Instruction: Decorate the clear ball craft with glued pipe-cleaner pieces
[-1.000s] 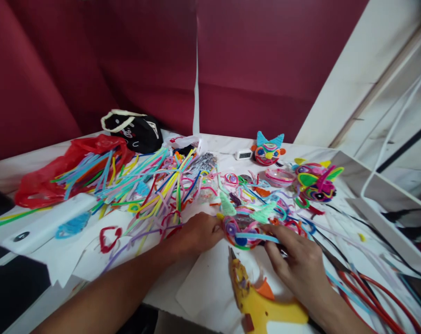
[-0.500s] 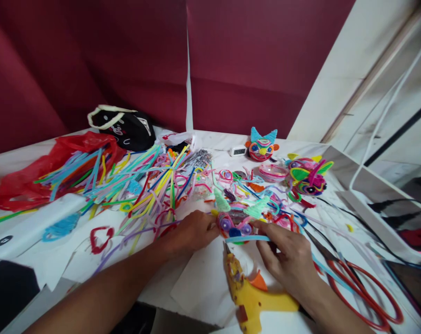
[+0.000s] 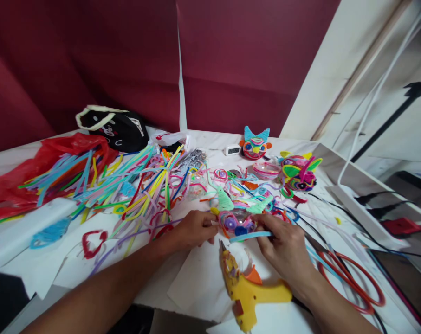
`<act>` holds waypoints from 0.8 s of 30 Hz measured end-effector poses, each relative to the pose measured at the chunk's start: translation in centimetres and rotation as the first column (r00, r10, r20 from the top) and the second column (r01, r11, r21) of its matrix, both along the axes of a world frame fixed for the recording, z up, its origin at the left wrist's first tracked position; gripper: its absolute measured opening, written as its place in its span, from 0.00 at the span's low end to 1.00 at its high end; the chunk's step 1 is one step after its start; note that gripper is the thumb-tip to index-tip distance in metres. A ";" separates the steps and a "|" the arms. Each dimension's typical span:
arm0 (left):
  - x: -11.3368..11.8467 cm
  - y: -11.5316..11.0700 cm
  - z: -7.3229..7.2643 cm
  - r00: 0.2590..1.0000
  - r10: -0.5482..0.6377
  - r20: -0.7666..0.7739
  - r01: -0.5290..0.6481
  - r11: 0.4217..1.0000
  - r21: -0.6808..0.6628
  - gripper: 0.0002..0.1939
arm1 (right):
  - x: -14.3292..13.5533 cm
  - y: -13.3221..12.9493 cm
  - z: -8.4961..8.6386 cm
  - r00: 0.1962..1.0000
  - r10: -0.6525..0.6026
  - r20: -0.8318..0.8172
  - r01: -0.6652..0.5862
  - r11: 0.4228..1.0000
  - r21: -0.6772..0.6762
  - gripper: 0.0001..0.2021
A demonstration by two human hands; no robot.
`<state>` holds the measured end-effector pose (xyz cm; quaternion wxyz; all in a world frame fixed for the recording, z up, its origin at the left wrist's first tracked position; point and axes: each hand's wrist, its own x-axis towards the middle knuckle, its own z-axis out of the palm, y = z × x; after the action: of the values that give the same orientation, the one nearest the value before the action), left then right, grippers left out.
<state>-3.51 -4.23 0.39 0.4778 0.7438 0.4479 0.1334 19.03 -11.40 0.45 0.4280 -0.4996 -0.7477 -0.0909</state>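
Steadying is perhaps the reason why the left hand [image 3: 196,229] stays so near to the decorated face [image 3: 240,222], at its left side. Its fingers are curled beside the yellow bit, but whether they pinch the edge, I cannot tell. The right hand [image 3: 285,241] has thumb and fingers closed together on one end of a light blue strip [image 3: 247,236], and it is also at the right side of the face. The strip's free end points to the left, in front of the face, probably so that the fingers do not cover it.

The decorated face is between the two hands, with its mint green ears up and its purple eyes turned to the person, maybe because the front is easier to see so. Just in front of it, the yellow glue gun [image 3: 257,294] lies on its side, its nozzle toward the face, within easy reach. An orange piece [image 3: 254,276] is beside it. The red-handled scissors [image 3: 352,283] lie to the right. Behind, many loose pipe cleaners [image 3: 165,185] are spread, and the blue-eared face [image 3: 255,149] sits upright beside a small white clock [image 3: 232,150].
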 end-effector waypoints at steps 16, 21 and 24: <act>-0.1 0.7 -1.1 0.996 -0.025 0.085 0.039 0.984 -0.172 0.19 | 0.2 0.0 -0.1 0.998 -0.058 0.004 0.059 0.994 -0.091 0.11; -0.3 0.7 -1.3 0.993 -0.074 0.097 0.087 0.987 -0.138 0.18 | 0.3 0.0 0.1 0.998 -0.069 0.006 0.069 0.991 -0.110 0.11; -0.4 0.7 -1.4 0.993 -0.080 0.091 0.093 0.985 -0.148 0.17 | 0.4 -0.1 0.5 0.999 -0.044 -0.008 0.043 0.994 -0.096 0.10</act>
<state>-3.89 -3.50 -0.98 0.5571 0.7176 0.4034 0.1093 19.44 -11.49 0.95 0.4053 -0.5360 -0.7379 -0.0618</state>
